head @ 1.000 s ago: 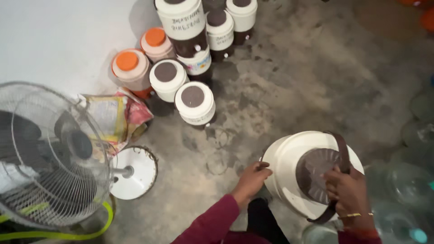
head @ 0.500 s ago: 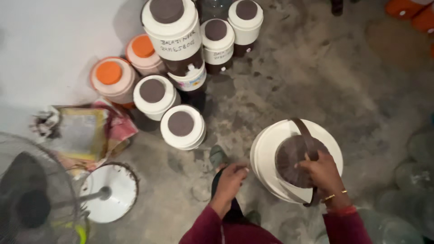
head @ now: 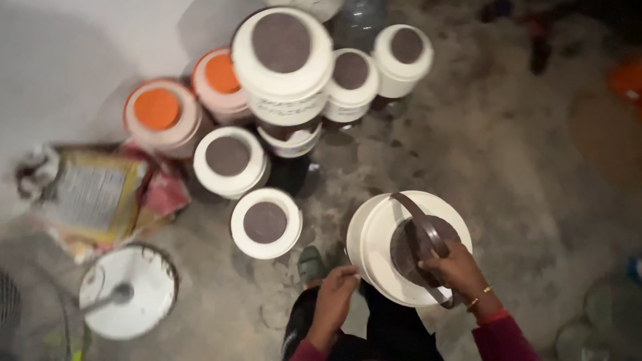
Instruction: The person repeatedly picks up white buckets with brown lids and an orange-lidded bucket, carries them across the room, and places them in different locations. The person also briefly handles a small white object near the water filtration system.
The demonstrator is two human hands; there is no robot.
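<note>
Fingers of the right hand [head: 458, 271] curl around the dark handle [head: 421, 234] atop a white lidded bucket [head: 374, 251] on the concrete floor [head: 521, 167], while the left hand [head: 334, 294], loosely curled, touches its rim.

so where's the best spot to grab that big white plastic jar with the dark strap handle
By the dark strap handle arching over the lid of the big white plastic jar, coming from above. The right hand already grips it there, while the left hand steadies the rim on the near side. The wide round body probably suits one hand poorly.
</note>
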